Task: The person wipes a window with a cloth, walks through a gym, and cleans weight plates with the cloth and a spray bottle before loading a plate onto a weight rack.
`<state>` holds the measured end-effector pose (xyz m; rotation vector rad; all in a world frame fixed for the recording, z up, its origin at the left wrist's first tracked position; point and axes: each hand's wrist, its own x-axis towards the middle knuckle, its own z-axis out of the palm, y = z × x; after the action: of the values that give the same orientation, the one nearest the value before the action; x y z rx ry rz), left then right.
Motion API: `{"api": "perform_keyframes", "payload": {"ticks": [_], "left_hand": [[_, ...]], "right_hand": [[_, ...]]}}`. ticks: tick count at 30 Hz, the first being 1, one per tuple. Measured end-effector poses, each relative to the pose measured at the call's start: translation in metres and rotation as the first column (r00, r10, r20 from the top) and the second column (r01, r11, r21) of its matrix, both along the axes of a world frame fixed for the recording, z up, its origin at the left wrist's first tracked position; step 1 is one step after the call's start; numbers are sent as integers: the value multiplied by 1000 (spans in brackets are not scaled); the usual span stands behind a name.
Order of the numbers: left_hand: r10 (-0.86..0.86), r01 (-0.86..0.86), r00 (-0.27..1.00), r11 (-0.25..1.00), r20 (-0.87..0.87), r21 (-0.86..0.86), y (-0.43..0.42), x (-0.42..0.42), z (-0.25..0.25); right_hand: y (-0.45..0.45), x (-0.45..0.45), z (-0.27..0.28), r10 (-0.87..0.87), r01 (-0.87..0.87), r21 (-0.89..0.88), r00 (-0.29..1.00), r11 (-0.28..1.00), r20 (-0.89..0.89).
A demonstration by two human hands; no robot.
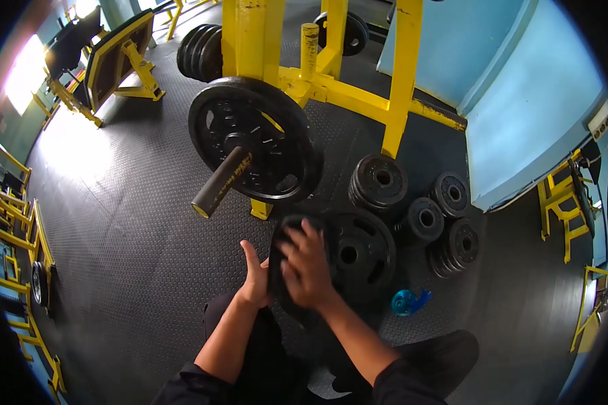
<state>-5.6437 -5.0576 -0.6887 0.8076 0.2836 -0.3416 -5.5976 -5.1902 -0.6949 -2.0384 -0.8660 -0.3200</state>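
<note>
A black weight plate [287, 287] is up on its edge, turned nearly side-on, in front of my knees. My left hand [255, 283] supports it from the left, thumb pointing up and the other fingers partly hidden behind the rim. Against its right face is my right hand [307, 270], fingers spread and a little blurred by motion. Just to the right, a large black plate with slots [365, 253] lies on the floor. Above my hands, another big plate [250, 138] hangs on a metal peg [221, 182] of the yellow rack [358, 98].
Stacked small plates stand at right: a wider stack [380, 182], a stack by the wall [450, 192], a middle one [422, 219] and a front one [456, 246]. A blue translucent object [405, 302] lies on the dark rubber floor [142, 223]. A yellow-framed bench [125, 61] stands far left.
</note>
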Motion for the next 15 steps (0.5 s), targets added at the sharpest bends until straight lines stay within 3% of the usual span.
{"api": "perform_keyframes", "payload": {"ticks": [2, 4, 5, 7, 8, 10, 15], "left_hand": [[-5, -3, 996, 996, 92, 88, -9, 1, -1], [11, -35, 992, 982, 129, 183, -15, 0, -7], [36, -85, 984, 957, 177, 279, -17, 0, -9], [96, -131, 986, 952, 137, 278, -18, -3, -16], [172, -192, 981, 941, 94, 278, -17, -5, -18], [201, -217, 976, 932, 86, 289, -13, -8, -18], [309, -307, 951, 928, 24, 213, -12, -10, -21]], "right_hand": [[-1, 41, -31, -61, 69, 103, 995, 992, -76], [-12, 79, -74, 19, 122, 300, 904, 946, -428], [-17, 89, -113, 7, 136, 301, 903, 944, -430], [-23, 95, -179, 16, 318, 335, 705, 887, -709], [-24, 82, -179, 13, 325, 335, 701, 884, -713], [-24, 40, -166, -369, 508, 90, 725, 857, -582], [-36, -75, -174, -483, 557, -87, 621, 826, -617]]}}
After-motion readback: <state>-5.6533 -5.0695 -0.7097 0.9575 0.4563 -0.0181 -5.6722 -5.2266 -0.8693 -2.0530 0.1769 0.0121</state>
